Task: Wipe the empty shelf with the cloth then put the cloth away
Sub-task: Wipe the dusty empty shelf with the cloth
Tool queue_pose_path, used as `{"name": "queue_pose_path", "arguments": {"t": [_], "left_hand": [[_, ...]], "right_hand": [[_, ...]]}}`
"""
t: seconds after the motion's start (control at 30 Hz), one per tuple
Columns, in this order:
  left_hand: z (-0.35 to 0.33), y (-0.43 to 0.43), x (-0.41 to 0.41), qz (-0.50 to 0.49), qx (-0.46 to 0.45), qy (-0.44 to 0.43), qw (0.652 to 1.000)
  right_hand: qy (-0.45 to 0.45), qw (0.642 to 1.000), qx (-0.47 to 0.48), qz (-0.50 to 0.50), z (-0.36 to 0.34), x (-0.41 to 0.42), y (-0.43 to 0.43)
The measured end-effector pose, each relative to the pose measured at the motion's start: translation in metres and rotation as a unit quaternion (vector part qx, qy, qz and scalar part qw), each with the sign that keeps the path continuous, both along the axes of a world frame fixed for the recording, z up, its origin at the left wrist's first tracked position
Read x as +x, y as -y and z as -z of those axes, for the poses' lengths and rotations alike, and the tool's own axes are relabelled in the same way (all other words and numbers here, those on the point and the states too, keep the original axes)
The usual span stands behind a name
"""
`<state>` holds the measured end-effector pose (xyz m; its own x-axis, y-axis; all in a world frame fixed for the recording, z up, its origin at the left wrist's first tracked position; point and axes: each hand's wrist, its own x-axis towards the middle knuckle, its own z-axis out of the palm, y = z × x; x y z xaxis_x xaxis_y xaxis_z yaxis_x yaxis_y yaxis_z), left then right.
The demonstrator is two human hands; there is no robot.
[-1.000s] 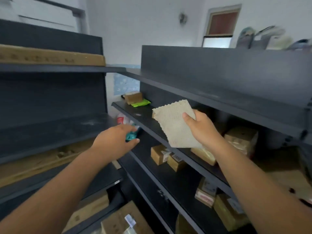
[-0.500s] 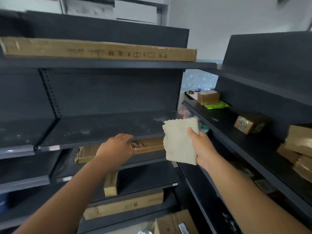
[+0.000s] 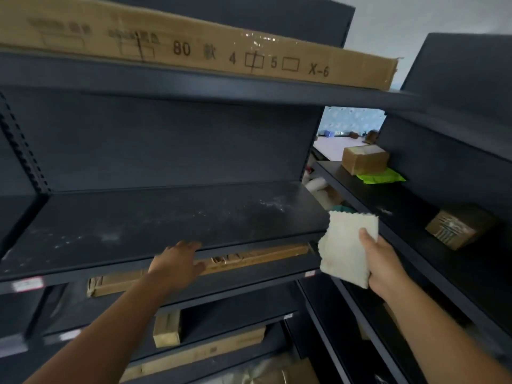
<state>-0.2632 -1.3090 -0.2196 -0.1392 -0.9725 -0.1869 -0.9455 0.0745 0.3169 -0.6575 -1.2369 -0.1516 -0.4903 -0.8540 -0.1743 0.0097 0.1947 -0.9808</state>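
Observation:
An empty dark shelf (image 3: 155,220) with pale dust smears runs across the middle of the view. A cream folded cloth (image 3: 343,245) hangs just off the shelf's right front corner, pinched in my right hand (image 3: 383,261). My left hand (image 3: 177,261) hovers flat in front of the shelf's front edge, fingers stretched out and holding nothing; whether it touches the edge I cannot tell.
A long cardboard box (image 3: 194,48) lies on the shelf above. Flat cardboard boxes (image 3: 249,259) sit on the shelves below. The right-hand rack holds a small box (image 3: 363,159) on a green pack (image 3: 382,177) and another box (image 3: 457,228).
The view swung left from the right-hand rack and closed in on the empty shelf. Both hands came along, the cloth now beside the shelf's right corner.

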Motion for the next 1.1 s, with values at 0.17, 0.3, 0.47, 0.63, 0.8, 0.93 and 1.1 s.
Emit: {"name": "queue_pose_path", "arguments": {"t": [0.17,0.3,0.47,0.63,0.8,0.93,1.1], "left_hand": [[0.029,0.028,0.012,-0.036,-0.002,0.061,0.997],[0.033,0.038,0.019,-0.048,-0.034,0.076,0.995],[0.022,0.055,0.034,-0.080,-0.031,0.066,0.994],[0.023,0.055,0.047,-0.093,-0.037,0.062,0.993],[0.020,0.056,0.054,-0.085,-0.031,0.088,0.992],[0.011,0.061,0.058,-0.086,-0.008,0.087,0.993],[-0.001,0.069,0.055,-0.057,0.037,0.102,0.992]], "right_hand": [[-0.131,0.981,-0.069,0.121,0.005,-0.036,0.091],[-0.334,0.941,-0.054,0.036,0.042,-0.030,0.159],[-0.578,0.791,0.067,-0.190,0.123,0.023,0.209],[-0.592,0.755,0.035,-0.279,0.137,0.138,0.201],[-0.334,0.880,-0.009,-0.338,0.113,0.248,0.197],[0.142,0.957,0.052,-0.248,0.082,0.268,0.219],[0.315,0.936,-0.093,-0.125,0.048,0.176,0.258]]}}
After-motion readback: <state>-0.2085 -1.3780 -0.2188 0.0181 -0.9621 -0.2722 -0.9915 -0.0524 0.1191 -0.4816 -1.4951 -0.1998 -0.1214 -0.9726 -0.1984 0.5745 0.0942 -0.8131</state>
